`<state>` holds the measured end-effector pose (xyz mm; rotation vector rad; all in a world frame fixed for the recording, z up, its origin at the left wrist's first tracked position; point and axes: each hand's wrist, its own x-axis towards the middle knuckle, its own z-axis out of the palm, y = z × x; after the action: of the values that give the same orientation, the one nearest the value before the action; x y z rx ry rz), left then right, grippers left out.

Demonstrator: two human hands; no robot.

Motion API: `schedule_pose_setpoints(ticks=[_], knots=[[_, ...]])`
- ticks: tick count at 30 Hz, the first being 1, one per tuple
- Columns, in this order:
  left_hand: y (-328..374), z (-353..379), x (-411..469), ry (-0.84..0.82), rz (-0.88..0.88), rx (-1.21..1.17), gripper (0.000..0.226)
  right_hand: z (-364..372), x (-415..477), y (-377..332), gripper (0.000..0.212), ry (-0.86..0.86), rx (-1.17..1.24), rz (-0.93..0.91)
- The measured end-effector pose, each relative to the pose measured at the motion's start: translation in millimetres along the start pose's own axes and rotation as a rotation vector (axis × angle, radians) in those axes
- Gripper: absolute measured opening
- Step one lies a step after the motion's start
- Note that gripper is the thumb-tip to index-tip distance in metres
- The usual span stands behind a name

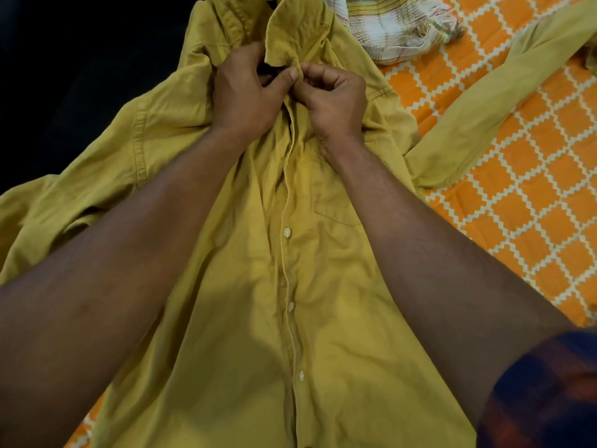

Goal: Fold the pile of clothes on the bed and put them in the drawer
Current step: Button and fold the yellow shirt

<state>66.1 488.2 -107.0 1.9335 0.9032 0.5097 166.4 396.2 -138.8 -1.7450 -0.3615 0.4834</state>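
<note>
Head view: the shirt (pixel 323 318) lies front-up on the bed (pixel 533 205), collar toward the far edge and one sleeve stretched out to the right. The left hand (pixel 245 92) and right hand (pixel 332 101) meet just below the collar, each with curled fingers pinching an edge of the placket. This looks like fastening a top button before folding; the lower buttons look done up. Next, the front needs smoothing and the sleeves bringing in. A checked cloth (pixel 397 30) lies at the far edge. No drawer is in view.
</note>
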Motion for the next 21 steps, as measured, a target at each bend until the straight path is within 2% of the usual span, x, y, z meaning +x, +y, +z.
schedule_pose_setpoints(ticks=[4,9,13,16,21], knots=[[2,0,1,0.023,0.004,0.047,0.03,-2,-1,-2,0.024,-0.005,0.0,-0.004],[8,16,-8,0.215,-0.021,0.159,0.03,1,-2,-1,0.024,0.032,-0.025,-0.018],[18,28,-11,0.305,-0.111,0.143,0.025,-1,-1,1,0.026,-0.001,0.015,-0.027],[15,30,-7,0.275,-0.203,0.075,0.026,-6,-1,-2,0.027,-0.058,0.083,-0.001],[12,26,-2,0.184,-0.251,0.039,0.028,-13,1,-5,0.027,-0.15,0.166,0.059]])
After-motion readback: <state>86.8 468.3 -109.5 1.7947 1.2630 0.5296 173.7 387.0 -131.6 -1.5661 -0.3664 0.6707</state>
